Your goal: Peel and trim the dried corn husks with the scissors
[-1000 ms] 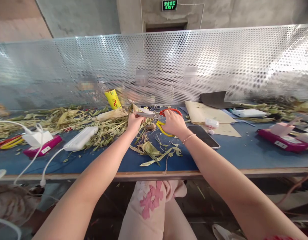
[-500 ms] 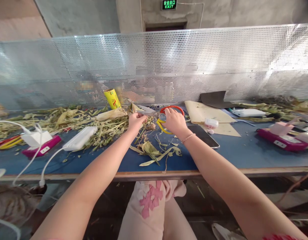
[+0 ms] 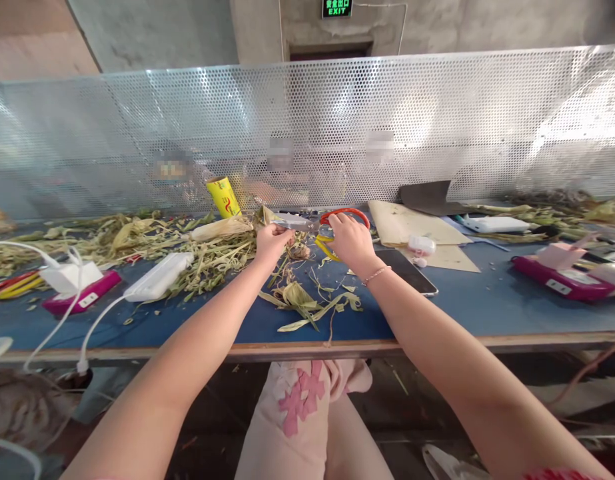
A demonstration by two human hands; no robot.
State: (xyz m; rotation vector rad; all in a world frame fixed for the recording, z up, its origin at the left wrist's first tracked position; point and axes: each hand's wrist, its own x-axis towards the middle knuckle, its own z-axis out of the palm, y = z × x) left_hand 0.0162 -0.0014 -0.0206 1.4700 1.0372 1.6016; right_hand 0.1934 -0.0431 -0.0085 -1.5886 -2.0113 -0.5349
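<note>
Fronting a perforated screen point(image 3: 437, 120), a blue table point(image 3: 187, 327) bears dried husks point(image 3: 300, 297); scissors point(image 3: 294, 223), gripped by the right hand point(image 3: 352, 240), extend toward the left hand point(image 3: 272, 245), whose hold is unclear.

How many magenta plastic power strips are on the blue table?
2. One strip lies at the left, under a white blocky plug; the other strip at the right, under a pink blocky plug. Dried greenish leaves could hide more.

I am reading "安全出口" over "EXIT" in green on the sign point(image 3: 337, 8), which is glowing high beyond the fingers of the left hand point(image 3: 272, 245) and right hand point(image 3: 352, 241). On the yellow container point(image 3: 223, 197), sitting past and left of the left fingers, I am seeing printing too small to make out.
</note>
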